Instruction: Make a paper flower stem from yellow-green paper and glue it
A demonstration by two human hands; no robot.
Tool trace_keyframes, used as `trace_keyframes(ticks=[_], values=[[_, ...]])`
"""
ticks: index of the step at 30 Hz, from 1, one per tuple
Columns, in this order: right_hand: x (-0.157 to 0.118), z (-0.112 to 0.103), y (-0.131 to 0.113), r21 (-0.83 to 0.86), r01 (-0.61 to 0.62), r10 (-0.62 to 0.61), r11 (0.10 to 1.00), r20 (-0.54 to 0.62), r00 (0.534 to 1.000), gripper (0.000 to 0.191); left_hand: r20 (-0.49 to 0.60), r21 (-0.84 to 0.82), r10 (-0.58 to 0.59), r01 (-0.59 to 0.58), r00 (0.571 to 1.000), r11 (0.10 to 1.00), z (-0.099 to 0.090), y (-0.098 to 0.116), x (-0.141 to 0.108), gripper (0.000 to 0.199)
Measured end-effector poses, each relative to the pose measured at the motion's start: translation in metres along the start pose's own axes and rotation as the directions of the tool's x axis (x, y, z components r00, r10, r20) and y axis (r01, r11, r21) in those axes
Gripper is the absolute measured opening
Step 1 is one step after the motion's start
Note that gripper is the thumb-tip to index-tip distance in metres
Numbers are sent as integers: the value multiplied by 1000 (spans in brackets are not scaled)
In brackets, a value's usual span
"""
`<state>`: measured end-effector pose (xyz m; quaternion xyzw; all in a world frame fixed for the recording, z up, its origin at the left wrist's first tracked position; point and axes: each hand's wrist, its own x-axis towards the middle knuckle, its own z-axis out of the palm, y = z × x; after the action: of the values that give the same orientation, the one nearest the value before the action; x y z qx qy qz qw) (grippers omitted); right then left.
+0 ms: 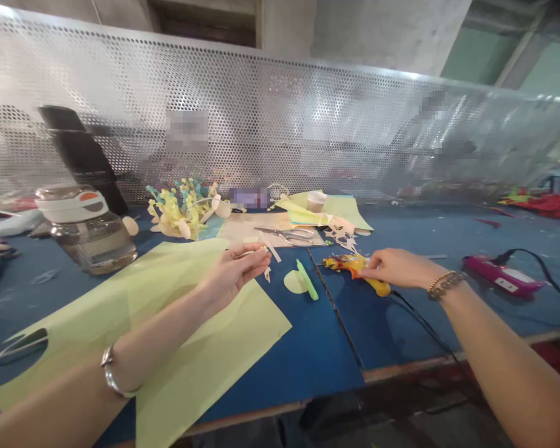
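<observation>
My left hand (233, 274) is raised over the large yellow-green paper (214, 367), its fingertips pinched together on something too small to make out. To the right, my right hand (392, 267) has its fingers closed on a yellow glue gun (378, 286), whose nozzle end points left and whose cord runs off to the lower right. Between the hands, a green pen (308, 280) lies partly on a round pale-green paper piece (295, 282). Behind them, scissors (292, 234) rest on a beige sheet (242, 230).
A clear bottle (93, 239) stands at the left, before a dark tilted object (81, 152). Yellow and blue paper flowers (182, 211) sit behind the paper. A purple power strip (501, 275) lies at the right. A perforated metal screen (280, 124) closes the back.
</observation>
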<state>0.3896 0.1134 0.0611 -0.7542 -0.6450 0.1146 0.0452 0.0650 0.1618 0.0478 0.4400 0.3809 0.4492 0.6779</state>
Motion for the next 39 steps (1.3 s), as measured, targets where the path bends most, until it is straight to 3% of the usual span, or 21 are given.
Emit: trace_keyframes(ticks=[2,4,8,11,14,16,17,20,25,27,34,39], values=[[2,6,14,134,-1,-17,991,139,990,48,-10,-50,-7,7,1000,999,-2,0,1,9],[1,10,25,295,-10,-48,956,190,981,47,-3,-92,-22,22,1000,996,-4,0,1,12],[-6,10,33,648,-126,-33,751,227,973,40,39,-130,-35,40,999,991,-5,-2,1,16],[-11,8,25,875,-43,-97,482,103,990,33,59,-166,-36,45,998,985,-5,-1,0,16],[-13,6,1,971,101,-210,216,-54,976,41,69,-194,-43,56,997,979,-4,-1,-1,15],[-13,4,-23,985,147,-306,95,-112,946,47,69,-192,-44,56,997,980,-4,-1,-1,15],[-13,3,-36,986,158,-323,53,-133,937,41,68,-187,-41,53,997,981,-4,-1,-1,15],[-11,3,-76,974,221,-313,47,-196,929,21,71,-183,-22,34,997,982,-5,-2,-1,16],[-6,16,-114,922,329,-473,201,-203,857,17,79,-232,26,-7,997,973,-7,-1,-1,14],[-4,24,-116,910,368,-481,193,-239,844,14,88,-256,44,-20,995,966,-7,1,-2,17],[-4,35,-98,924,371,-378,92,-313,872,12,57,-352,41,-19,998,936,-1,9,-5,15],[-5,35,-96,895,416,-371,162,-335,866,15,96,-368,74,-33,993,929,-2,9,-5,16]])
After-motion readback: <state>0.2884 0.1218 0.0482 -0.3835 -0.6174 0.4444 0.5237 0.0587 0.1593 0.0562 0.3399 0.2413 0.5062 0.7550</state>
